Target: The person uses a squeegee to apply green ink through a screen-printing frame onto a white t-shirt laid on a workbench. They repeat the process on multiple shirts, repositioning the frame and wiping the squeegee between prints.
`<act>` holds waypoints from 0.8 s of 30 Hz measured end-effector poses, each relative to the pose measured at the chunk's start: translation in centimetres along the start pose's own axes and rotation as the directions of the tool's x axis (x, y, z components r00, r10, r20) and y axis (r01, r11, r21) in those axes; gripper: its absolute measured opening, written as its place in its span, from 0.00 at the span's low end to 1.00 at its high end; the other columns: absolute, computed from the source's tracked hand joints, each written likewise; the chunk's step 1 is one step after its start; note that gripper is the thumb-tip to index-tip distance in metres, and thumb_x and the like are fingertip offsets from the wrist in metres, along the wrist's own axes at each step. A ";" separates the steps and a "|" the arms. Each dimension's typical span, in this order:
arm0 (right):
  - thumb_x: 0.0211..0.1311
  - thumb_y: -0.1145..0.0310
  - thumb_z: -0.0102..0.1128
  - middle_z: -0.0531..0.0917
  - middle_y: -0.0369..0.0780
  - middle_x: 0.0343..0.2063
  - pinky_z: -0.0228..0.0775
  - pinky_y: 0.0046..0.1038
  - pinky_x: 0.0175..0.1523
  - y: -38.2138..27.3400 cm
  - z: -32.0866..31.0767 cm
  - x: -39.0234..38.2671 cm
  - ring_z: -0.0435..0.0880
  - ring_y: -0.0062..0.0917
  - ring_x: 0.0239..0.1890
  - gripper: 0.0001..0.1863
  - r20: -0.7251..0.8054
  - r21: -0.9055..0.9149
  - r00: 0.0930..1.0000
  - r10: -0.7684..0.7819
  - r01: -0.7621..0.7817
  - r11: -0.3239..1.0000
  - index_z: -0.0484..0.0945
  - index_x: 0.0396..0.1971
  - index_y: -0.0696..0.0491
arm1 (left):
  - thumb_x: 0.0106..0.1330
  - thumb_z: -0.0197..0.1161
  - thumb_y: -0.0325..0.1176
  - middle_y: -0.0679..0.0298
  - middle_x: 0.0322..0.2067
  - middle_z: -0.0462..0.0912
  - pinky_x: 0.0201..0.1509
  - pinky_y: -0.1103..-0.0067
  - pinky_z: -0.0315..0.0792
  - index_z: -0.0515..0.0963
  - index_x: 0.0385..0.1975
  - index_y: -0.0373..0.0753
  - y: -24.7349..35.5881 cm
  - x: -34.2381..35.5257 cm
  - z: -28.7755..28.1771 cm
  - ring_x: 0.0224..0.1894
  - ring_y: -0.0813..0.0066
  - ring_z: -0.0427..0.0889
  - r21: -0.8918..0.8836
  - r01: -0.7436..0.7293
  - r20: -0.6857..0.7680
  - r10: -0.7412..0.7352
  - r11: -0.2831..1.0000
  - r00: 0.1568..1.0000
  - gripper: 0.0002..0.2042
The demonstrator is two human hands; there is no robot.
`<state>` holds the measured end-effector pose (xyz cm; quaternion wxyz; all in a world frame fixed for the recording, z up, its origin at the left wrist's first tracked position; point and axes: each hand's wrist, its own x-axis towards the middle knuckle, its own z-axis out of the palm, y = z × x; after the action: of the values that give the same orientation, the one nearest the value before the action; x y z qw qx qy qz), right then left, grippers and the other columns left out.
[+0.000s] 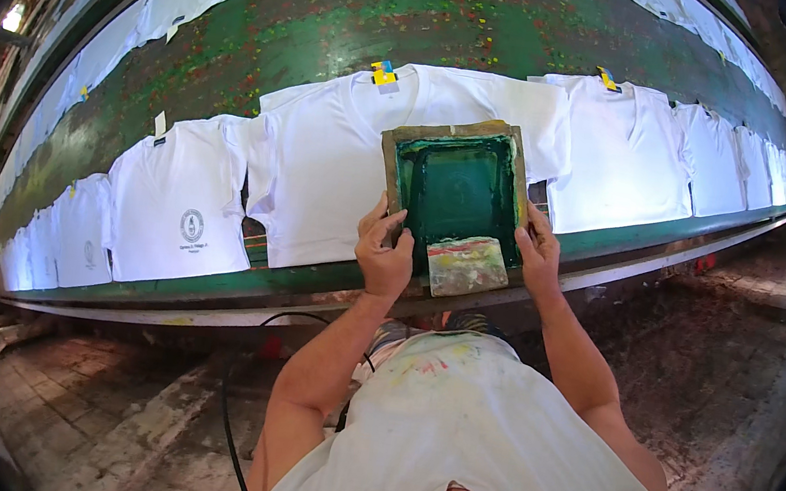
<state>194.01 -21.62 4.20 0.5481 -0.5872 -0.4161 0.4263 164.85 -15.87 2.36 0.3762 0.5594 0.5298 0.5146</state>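
Your left hand (385,259) and right hand (541,259) are equally near the green-meshed screen frame (458,191), held between them before the white shirt (317,171) on the desk (360,24), fingers (387,226) grasping it by opposite sides, its long axis apparently pointing away from you.

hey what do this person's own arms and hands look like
The left hand and right hand are ungloved, and the left arm and right arm show no sleeves. The pale top bears red and yellowish stains. A thin black cable passes beside the left arm.
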 end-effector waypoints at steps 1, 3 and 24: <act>0.82 0.74 0.64 0.76 0.39 0.71 0.65 0.27 0.75 0.4 -0.2 0.1 0.76 0.22 0.68 0.32 0.026 0.022 1.000 0.013 -0.013 1.000 0.70 0.81 0.64 | 0.66 0.69 0.14 0.46 0.76 0.76 0.67 0.71 0.83 0.89 0.55 0.30 -0.2 0.1 0.0 0.72 0.61 0.82 -0.007 0.008 0.004 -0.008 1.000 1.000 0.17; 0.83 0.73 0.64 0.77 0.39 0.69 0.66 0.28 0.75 1.1 -0.2 0.2 0.76 0.22 0.68 0.31 0.022 0.000 1.000 0.003 -0.003 1.000 0.70 0.80 0.63 | 0.66 0.69 0.14 0.47 0.76 0.77 0.66 0.72 0.83 0.89 0.53 0.31 -0.4 0.2 -0.1 0.72 0.62 0.82 0.007 0.025 0.010 -0.025 1.000 1.000 0.16; 0.80 0.68 0.67 0.74 0.43 0.72 0.60 0.30 0.81 0.7 0.0 2.0 0.71 0.29 0.75 0.37 0.077 -0.228 0.997 -0.013 0.031 0.973 0.66 0.83 0.63 | 0.62 0.72 0.18 0.41 0.71 0.83 0.67 0.69 0.81 0.91 0.46 0.34 -2.2 1.3 0.7 0.67 0.55 0.85 -0.003 0.122 -0.052 -0.122 0.992 0.991 0.13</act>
<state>194.64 -19.74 3.43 0.4654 -0.6253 -0.4892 0.3912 164.99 -14.14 0.37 0.3931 0.5122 0.5727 0.5051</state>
